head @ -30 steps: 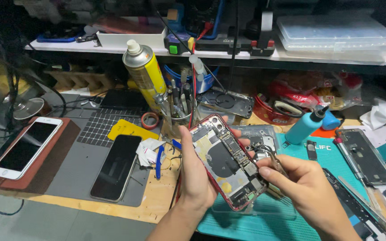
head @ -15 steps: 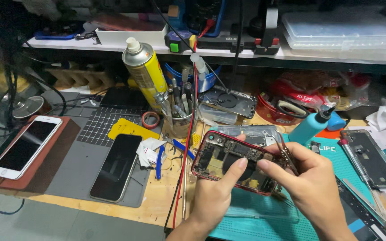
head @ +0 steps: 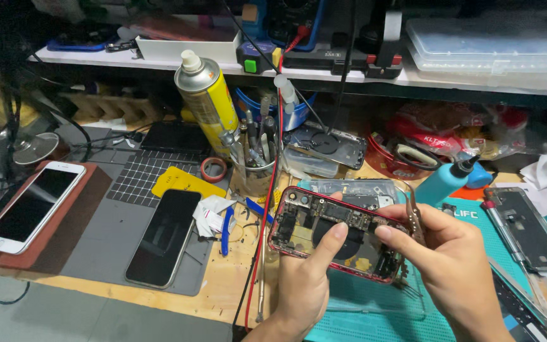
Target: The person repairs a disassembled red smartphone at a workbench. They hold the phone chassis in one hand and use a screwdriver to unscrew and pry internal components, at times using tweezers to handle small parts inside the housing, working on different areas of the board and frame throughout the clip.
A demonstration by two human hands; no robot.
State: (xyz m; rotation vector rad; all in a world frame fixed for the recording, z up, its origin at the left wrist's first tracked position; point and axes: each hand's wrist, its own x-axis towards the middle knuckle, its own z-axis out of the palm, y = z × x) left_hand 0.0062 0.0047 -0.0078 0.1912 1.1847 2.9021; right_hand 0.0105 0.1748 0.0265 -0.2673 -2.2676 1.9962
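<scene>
An opened red-framed phone body [head: 324, 225] with bare circuit boards lies sideways above the workbench, held between both hands. My left hand [head: 302, 285] grips its lower edge, thumb pressed on the dark middle part. My right hand [head: 454, 263] holds the phone's right end with thumb and fingers and also clasps metal tweezers [head: 414, 218] that stand upright behind the frame.
A black phone screen [head: 163, 237] lies on a grey mat beside a white phone [head: 30, 206] on a brown pad. A yellow spray can [head: 210, 101], a tool cup [head: 254, 168], a teal bottle [head: 444, 180], a red cable [head: 267, 209] and another dismantled phone [head: 530, 228] crowd the bench.
The phone body has turned from upright to lying sideways and moved a little right. My left thumb now rests on its middle; my right hand closed on its right end.
</scene>
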